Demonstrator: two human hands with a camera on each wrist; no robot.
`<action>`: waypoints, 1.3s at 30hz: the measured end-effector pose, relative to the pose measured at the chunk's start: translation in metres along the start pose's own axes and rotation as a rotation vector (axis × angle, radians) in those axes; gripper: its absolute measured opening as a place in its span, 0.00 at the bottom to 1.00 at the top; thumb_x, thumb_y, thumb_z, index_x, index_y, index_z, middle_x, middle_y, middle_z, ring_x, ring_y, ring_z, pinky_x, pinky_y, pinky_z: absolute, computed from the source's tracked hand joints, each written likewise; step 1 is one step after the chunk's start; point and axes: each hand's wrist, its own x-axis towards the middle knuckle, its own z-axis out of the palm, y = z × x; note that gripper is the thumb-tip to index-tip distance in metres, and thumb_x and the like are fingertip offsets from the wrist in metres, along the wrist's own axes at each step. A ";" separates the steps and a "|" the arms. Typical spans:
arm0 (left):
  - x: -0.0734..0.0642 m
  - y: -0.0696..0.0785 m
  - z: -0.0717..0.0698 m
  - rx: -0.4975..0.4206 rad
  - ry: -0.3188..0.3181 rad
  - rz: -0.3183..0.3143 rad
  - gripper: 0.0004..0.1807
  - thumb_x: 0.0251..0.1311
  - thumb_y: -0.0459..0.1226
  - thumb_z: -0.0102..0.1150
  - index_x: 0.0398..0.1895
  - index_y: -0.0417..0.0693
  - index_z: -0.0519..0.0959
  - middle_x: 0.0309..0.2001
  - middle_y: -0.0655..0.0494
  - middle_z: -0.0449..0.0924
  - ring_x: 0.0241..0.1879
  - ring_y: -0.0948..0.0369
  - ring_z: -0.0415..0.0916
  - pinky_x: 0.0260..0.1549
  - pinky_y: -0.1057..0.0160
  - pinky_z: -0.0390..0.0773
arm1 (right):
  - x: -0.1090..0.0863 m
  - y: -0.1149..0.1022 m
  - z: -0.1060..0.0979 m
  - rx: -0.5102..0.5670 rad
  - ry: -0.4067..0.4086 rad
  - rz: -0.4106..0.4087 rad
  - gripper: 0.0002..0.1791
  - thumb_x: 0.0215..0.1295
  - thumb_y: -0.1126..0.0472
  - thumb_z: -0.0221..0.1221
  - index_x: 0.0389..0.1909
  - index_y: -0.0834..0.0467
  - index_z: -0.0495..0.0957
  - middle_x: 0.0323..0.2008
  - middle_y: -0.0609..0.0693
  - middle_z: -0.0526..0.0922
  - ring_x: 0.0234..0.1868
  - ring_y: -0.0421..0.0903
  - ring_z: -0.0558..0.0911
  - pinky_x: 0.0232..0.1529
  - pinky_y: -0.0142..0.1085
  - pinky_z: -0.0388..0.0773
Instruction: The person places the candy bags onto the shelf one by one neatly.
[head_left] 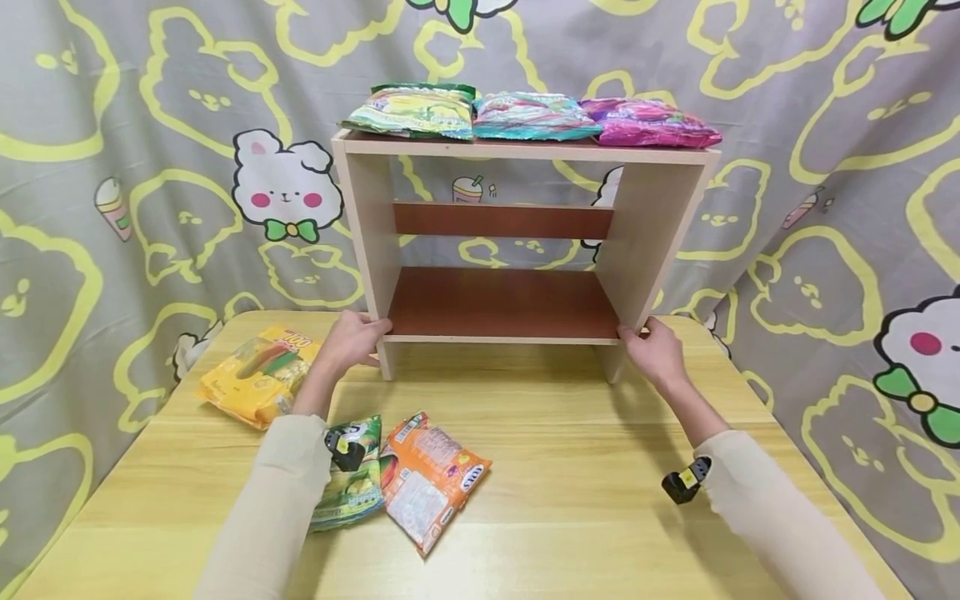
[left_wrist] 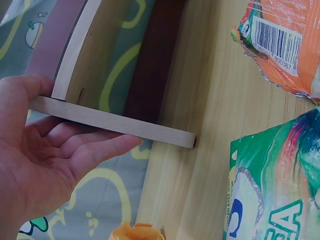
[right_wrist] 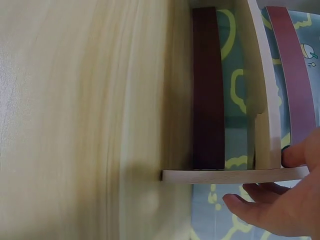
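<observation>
A small wooden shelf (head_left: 502,304) with a reddish-brown board stands at the far side of the table. My left hand (head_left: 356,340) grips its left side panel near the lower board. In the left wrist view the thumb lies on the inner side and the fingers (left_wrist: 95,152) along the outer face. On the opposite side my right hand (head_left: 656,354) holds the right panel at about the same height, thumb inside, fingers (right_wrist: 257,210) outside. Three snack bags lie on top: a green-yellow bag (head_left: 420,112), a teal bag (head_left: 532,117) and a pink bag (head_left: 648,123).
Left of the shelf a yellow bag (head_left: 258,375) lies on the wooden table (head_left: 555,467). Nearer, by the left forearm, are a green bag (head_left: 352,492) and an orange bag (head_left: 431,479), side by side. A patterned grey curtain (head_left: 187,192) hangs behind and around the table.
</observation>
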 end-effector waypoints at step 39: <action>0.000 -0.001 0.000 -0.018 -0.009 -0.001 0.18 0.70 0.44 0.52 0.25 0.42 0.70 0.34 0.48 0.69 0.39 0.53 0.72 0.39 0.52 0.89 | 0.007 0.001 -0.001 0.015 -0.064 0.038 0.25 0.73 0.49 0.52 0.49 0.66 0.85 0.39 0.64 0.88 0.35 0.58 0.89 0.31 0.34 0.77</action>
